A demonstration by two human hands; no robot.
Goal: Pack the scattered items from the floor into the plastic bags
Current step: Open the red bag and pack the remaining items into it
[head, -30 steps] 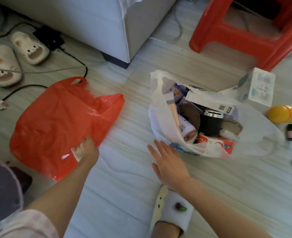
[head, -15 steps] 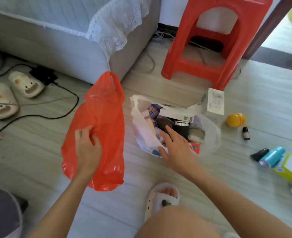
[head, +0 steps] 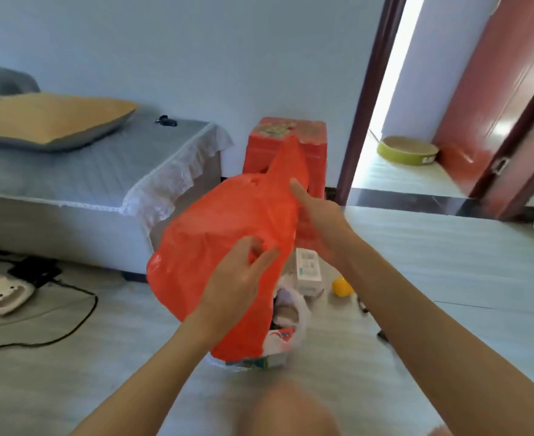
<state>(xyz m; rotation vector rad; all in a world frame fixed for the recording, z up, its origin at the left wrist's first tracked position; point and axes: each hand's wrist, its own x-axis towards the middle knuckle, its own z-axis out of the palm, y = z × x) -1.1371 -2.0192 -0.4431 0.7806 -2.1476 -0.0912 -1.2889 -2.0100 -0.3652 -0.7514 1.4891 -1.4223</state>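
I see the red bag point(head: 224, 234) held up, centre frame, above the filled white bag point(head: 294, 335) on the floor. Left hand point(head: 237, 278) pinches its plastic; right hand point(head: 319, 215) grips the far edge, forefinger extended.

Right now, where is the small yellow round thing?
In the head view the yellow round thing lies on the floor right of centre, just right of the white box and behind the right forearm.
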